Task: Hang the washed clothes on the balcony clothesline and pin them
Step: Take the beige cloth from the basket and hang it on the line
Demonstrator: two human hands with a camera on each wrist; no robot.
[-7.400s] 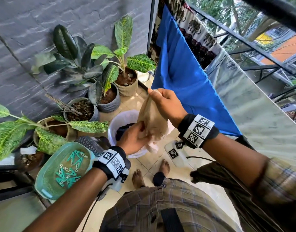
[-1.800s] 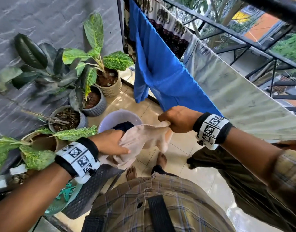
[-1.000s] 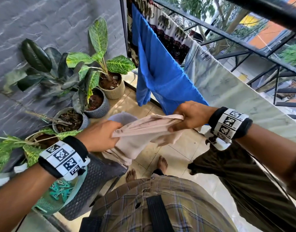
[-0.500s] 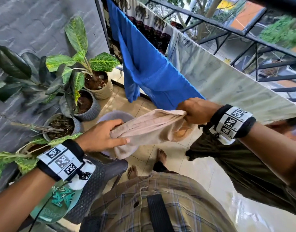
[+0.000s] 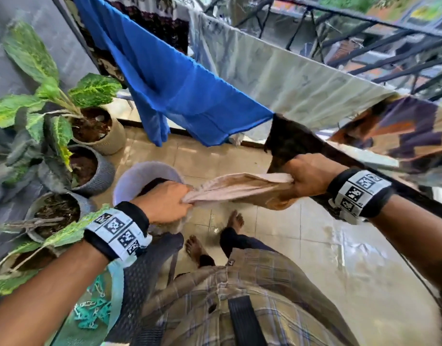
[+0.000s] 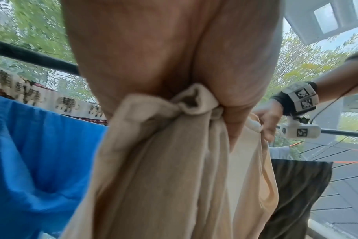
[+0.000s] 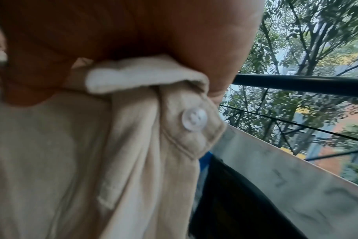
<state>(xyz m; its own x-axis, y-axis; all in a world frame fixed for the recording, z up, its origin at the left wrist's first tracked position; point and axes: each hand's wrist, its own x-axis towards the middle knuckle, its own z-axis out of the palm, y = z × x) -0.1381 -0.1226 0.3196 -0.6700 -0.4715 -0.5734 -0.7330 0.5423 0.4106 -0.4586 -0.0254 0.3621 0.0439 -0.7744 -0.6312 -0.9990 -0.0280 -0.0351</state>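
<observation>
Stretching a beige garment (image 5: 239, 188) between both fists, the person holds it level over the tiled floor (image 5: 314, 245), near the hung washing; I judge this is to pull its top edge straight before it goes over a line. In the head view the left hand (image 5: 165, 202) is clenched on the left end and the right hand (image 5: 309, 174) on the right end, well apart, so the cloth is taut rather than bunched. Just beyond the left hand stands a pale bucket (image 5: 130, 181) with dark cloth in it. Far behind hang a blue cloth (image 5: 180, 96), a pale sheet (image 5: 289, 81) and, beside the right hand, a dark garment (image 5: 289, 141). A green basket of pegs (image 5: 95, 310) waits near left, within reach for pinning.

From the left wrist, the left hand's fingers (image 6: 231, 116) pinch a gathered fold, and the rest of the garment falls below, which keeps the hem off the floor. The right hand shows at the far end.

From the right wrist, the right hand grips the buttoned edge, a white button (image 7: 194, 119) just under the fist, with the railing (image 7: 296, 84) beyond.
</observation>
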